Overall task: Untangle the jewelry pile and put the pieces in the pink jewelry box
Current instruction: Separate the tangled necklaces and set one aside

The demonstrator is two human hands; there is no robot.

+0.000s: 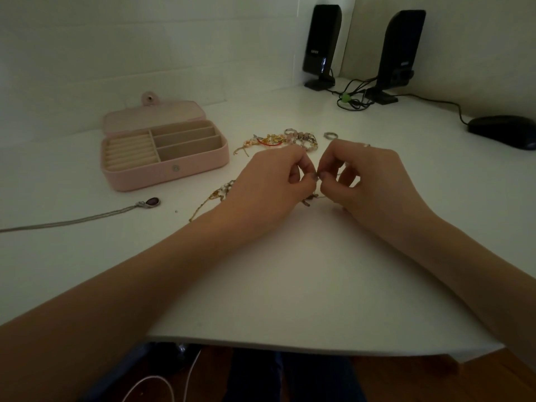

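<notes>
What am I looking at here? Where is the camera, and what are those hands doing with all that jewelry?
There is no machine here: a person wears one camera on the head, so you look forward and down at their own arms. The left hand and right hand meet over a white desk, each pinching a thin chain between the fingertips; its details are too small to tell. Behind them lies a tangled jewelry pile with a loose ring beside it. To the left sits the open pink jewelry box, its compartments showing nothing inside. Near it lies a silver pendant necklace. At the back stand two black speakers and a computer mouse.
</notes>
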